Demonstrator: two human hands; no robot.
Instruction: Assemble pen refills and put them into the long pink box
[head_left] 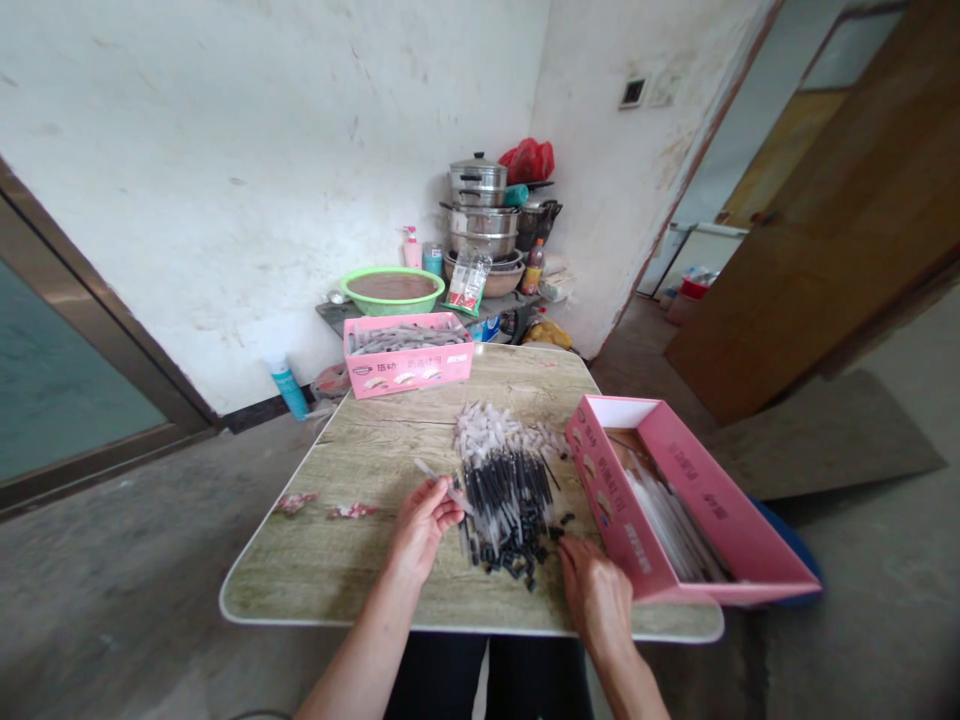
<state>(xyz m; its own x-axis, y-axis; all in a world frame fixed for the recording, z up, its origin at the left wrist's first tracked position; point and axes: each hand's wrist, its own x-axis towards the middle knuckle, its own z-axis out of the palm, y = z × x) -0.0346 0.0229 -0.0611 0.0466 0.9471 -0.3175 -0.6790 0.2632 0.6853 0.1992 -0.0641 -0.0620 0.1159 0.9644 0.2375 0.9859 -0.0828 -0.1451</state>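
Observation:
My left hand point(426, 522) is closed in a pinch around a slim, whitish translucent pen barrel point(425, 467), which slants up to the left past the fingertips. Just right of it lies a pile of dark, slender pen parts point(508, 485), some with translucent ends. Small black pieces that look like pen caps point(517, 562) are scattered along the pile's near side. Behind it is a heap of small whitish translucent pieces point(487, 430). Low over the table, beside the black pieces, my right hand point(596, 585) has its fingers curled together; whatever they hold is hidden.
A pink box point(701, 480) of long translucent barrels stands at the table's right edge. Another pink box point(409, 370), filled with pens, sits at the far left corner. Beyond the wood-patterned table point(352, 560) are a green basin point(392, 290) and stacked pots point(480, 210).

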